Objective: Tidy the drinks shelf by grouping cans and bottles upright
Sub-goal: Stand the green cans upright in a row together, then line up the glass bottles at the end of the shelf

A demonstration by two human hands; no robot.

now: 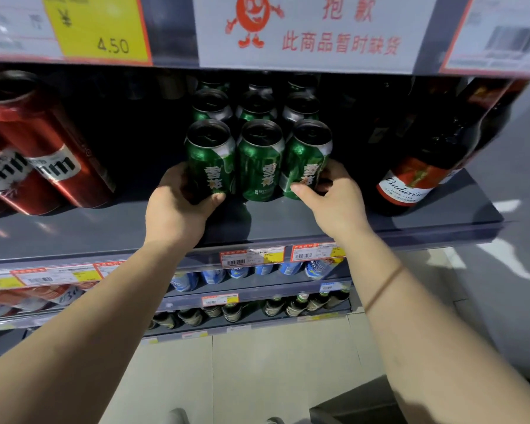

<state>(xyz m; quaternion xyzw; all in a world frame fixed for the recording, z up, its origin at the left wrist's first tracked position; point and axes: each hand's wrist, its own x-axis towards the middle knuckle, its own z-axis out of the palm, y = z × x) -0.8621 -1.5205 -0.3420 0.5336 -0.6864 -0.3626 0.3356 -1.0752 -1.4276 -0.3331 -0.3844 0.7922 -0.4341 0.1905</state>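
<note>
Green beer cans stand upright in three rows on the grey shelf (104,237). In the front row, my left hand (178,209) wraps around the left green can (210,157), thumb across its lower front. My right hand (337,200) grips the right green can (306,160), thumb on its lower front and fingers behind it. The middle green can (260,160) stands between them, untouched. More green cans (256,107) line up behind in the dark.
Tall red cans (40,154) stand at the left of the same shelf. A dark Budweiser bottle (419,172) stands at the right with other dark bottles behind. Price tags hang on the shelf above. Lower shelves hold blue cans (242,272) and small bottles (291,304).
</note>
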